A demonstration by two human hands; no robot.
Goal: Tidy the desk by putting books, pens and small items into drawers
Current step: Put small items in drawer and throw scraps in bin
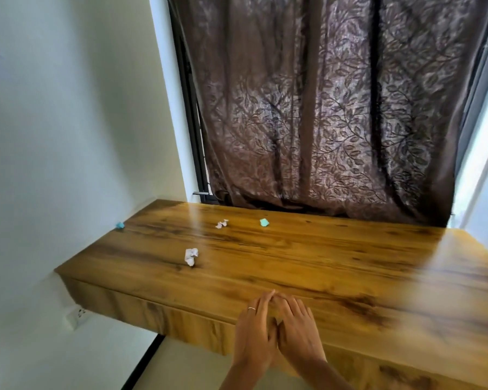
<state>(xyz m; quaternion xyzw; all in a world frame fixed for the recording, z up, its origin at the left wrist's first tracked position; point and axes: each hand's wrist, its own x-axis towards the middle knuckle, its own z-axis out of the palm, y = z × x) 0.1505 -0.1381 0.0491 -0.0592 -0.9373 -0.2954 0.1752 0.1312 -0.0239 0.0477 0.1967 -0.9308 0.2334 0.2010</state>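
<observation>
A wooden desk [307, 257] fixed to the wall runs across the view, with its drawer front [152, 313] below the near edge. On top lie a crumpled white paper [191, 256], a smaller white scrap [222, 223], a teal paper ball [264, 222] and a blue paper ball [120, 225] at the wall. My left hand [254, 330] and my right hand [296, 327] rest side by side on the desk's front edge, fingers stretched out and touching at the tips. Neither hand holds anything.
A brown leaf-patterned curtain [335, 114] hangs behind the desk. A white wall [68, 136] closes off the left side, with a wall socket [78, 316] under the desk's left corner. Pale floor [186, 367] shows below the desk.
</observation>
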